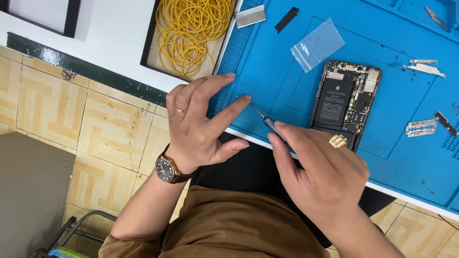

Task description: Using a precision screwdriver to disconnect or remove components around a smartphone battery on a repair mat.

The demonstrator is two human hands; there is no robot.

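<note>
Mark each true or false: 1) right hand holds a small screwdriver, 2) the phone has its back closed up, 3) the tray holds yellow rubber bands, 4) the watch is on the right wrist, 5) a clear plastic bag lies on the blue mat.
1. True: the right hand holds a small blue-handled screwdriver, its tip by the left hand's index fingertip.
2. False: the phone lies open on the blue mat, battery and boards exposed.
3. True: the black-rimmed tray holds yellow rubber bands.
4. False: the watch is on the left wrist.
5. True: the clear plastic bag lies on the mat above the phone.
</note>
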